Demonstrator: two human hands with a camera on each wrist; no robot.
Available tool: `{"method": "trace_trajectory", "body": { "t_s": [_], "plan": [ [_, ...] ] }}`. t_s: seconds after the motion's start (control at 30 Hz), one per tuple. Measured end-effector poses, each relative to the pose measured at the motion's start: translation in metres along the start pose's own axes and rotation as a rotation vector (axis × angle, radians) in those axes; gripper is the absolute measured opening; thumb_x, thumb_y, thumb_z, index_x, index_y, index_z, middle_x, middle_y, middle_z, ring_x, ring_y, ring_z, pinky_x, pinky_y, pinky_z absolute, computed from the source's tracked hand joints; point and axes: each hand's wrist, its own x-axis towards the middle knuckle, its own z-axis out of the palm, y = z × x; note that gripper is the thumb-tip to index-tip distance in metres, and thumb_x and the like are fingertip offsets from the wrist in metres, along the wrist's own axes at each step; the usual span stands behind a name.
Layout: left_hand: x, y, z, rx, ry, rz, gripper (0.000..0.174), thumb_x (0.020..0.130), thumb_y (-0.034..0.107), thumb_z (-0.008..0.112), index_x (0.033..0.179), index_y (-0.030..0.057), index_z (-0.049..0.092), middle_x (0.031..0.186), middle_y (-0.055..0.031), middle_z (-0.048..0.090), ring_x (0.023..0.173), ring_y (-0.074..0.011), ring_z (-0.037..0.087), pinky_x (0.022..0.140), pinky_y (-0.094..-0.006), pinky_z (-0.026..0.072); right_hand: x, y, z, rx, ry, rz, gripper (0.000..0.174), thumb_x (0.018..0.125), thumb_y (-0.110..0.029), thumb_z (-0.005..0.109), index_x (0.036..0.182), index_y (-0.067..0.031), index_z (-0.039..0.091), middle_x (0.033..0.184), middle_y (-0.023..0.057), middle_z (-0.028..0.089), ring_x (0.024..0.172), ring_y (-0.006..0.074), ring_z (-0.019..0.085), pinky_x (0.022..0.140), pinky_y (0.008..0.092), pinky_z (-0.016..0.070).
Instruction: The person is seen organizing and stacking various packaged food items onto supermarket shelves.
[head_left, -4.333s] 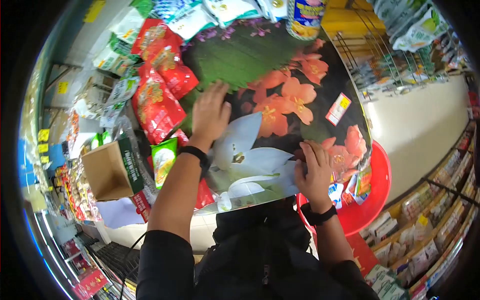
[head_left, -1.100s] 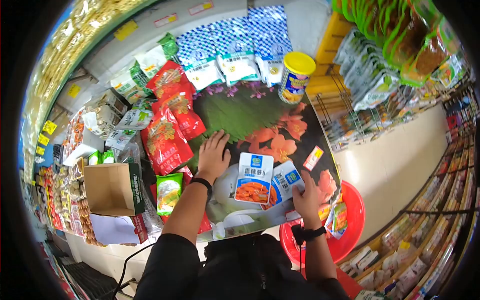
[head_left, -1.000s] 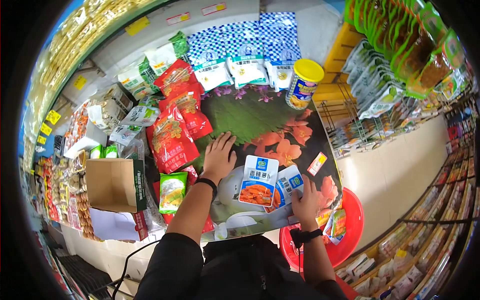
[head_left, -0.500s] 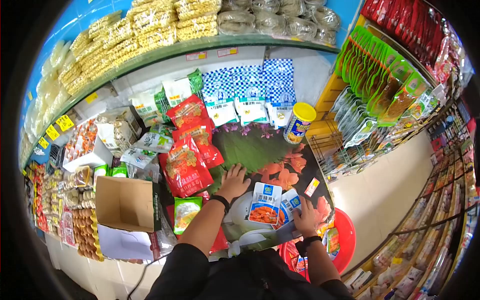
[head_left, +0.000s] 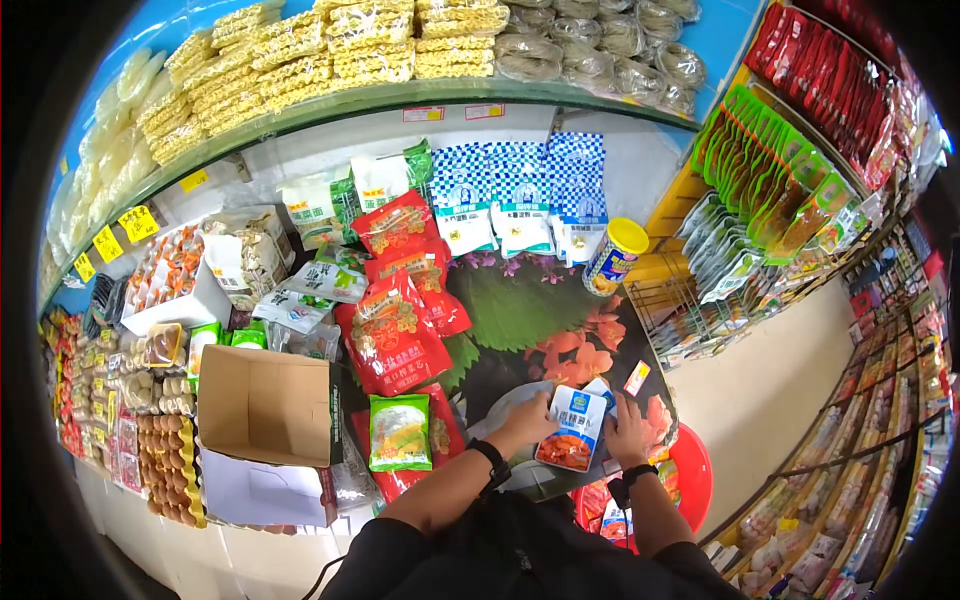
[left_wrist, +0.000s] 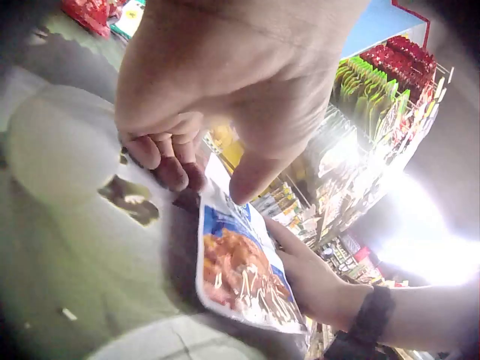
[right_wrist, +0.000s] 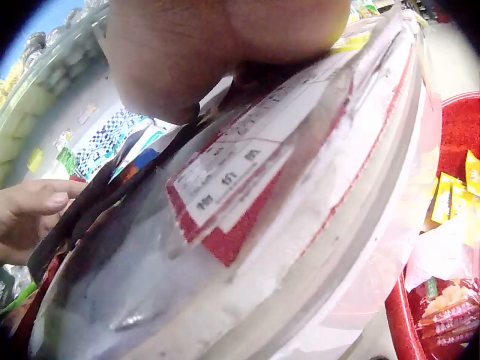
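Note:
Near the front of the flower-printed table (head_left: 500, 310), my left hand (head_left: 521, 422) pinches the upper left edge of a white and blue food pouch (head_left: 566, 448) with orange-red food pictured on it. The left wrist view has this pouch (left_wrist: 244, 262) tilted, its top edge between my thumb and curled fingers. Behind it, partly covered, is a second similar pouch (head_left: 599, 389). My right hand (head_left: 629, 437) holds that one at its right edge. In the right wrist view, the right hand (right_wrist: 225, 60) is over the table's edge, above a price label (right_wrist: 232, 180); its fingertips are largely hidden.
Red packets (head_left: 400, 340) and a green-white packet (head_left: 400, 432) lie to the left, beside an open cardboard box (head_left: 265, 405). A yellow-lidded canister (head_left: 616, 257) and checkered bags (head_left: 520, 200) stand at the back. A red tub (head_left: 695, 470) with packets is below the right edge.
The two pouches came onto the table after the first frame. My left hand has moved from the table's left side to the front pouch and now pinches it. The head view has tilted up to the shelves.

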Motion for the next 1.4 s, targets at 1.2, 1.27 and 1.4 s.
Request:
{"method": "trace_trajectory", "body": {
  "t_s": [1.2,1.27,1.4],
  "plan": [
    [-0.099,0.004,-0.116,-1.136,0.718,0.184,0.011,0.101,0.006,0.054,0.094,0.0104,0.047,0.085,0.0042,0.045,0.08,-0.0042,0.045,0.07,-0.0224,0.0391,0.056,-0.194,0.001,1.371,-0.653,0.003,0.063,0.104,-0.037,0.054,0.151,-0.0005,0.034,0.145,0.0119,0.048,0.132,0.0186,0.046,0.111,0.0355,0.0363],
    [-0.104,0.008,-0.117,-1.172,0.7,0.207,0.009,0.102,0.007,0.055,0.097,0.0102,0.047,0.087,0.0033,0.047,0.082,-0.005,0.046,0.072,-0.0234,0.0405,0.051,-0.213,-0.018,1.171,-0.56,-0.036,0.058,0.102,-0.021,0.059,0.15,0.0005,0.035,0.139,0.0104,0.054,0.127,0.0166,0.051,0.107,0.0344,0.0404],
    [-0.119,0.029,-0.122,-1.234,0.621,0.242,0.021,0.102,0.007,0.053,0.12,0.0101,0.043,0.102,-0.0036,0.054,0.095,-0.0114,0.054,0.083,-0.0286,0.0468,0.047,-0.211,-0.019,1.099,-0.508,-0.015,0.053,0.099,-0.007,0.059,0.148,0.0009,0.039,0.134,0.0081,0.058,0.122,0.0145,0.055,0.103,0.0312,0.0439]
  ]
}}
